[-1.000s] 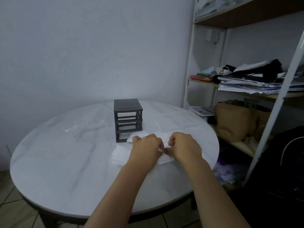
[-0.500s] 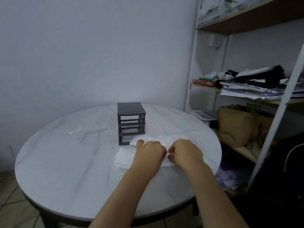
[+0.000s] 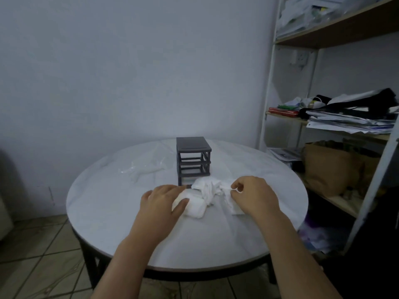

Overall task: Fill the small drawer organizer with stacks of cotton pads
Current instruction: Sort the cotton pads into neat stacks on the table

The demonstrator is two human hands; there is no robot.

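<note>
A small dark grey drawer organizer [image 3: 193, 158] stands near the middle of the round white table [image 3: 108, 201], its drawer slots showing as open frames. Just in front of it lies a white plastic pack of cotton pads [image 3: 205, 196], crumpled in the middle. My left hand [image 3: 164, 201] grips the pack's left end, thumb along its front. My right hand [image 3: 252, 195] pinches the wrapping at the pack's right end. The pads inside are mostly hidden by the wrapping and my hands.
A sheet of clear plastic [image 3: 142, 169] lies on the table left of the organizer. A white metal shelf rack [image 3: 267, 108] stands to the right with papers [image 3: 349, 121] and a brown paper bag [image 3: 328, 167]. Tiled floor lies below.
My hands have moved apart, pulling the pack's wrapping open in the middle; before they were close together over it. My head has moved back, so the table looks farther away.
</note>
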